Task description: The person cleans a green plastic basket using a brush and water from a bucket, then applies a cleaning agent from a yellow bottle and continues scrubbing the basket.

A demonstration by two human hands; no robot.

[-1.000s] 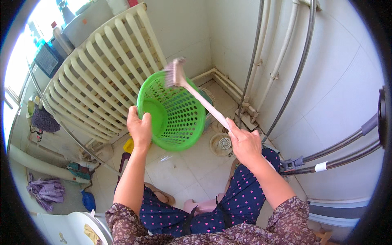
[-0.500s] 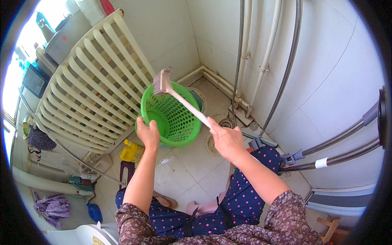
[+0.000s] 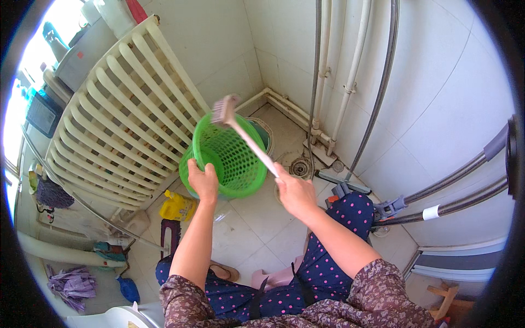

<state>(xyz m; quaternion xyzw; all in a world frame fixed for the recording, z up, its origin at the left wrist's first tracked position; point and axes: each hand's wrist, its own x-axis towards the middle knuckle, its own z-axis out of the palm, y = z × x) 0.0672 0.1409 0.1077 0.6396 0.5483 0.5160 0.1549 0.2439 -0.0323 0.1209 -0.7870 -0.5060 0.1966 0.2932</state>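
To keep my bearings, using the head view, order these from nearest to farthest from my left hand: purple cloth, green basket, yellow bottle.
1. Green basket: held at its rim by the left hand.
2. Yellow bottle: just lower left of that hand.
3. Purple cloth: toward the view's lower left edge.

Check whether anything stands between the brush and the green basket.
Nothing visible does: the brush, held in the right hand, overlaps the green basket in this view. The left hand grips the basket toward its left side, clear of the brush.
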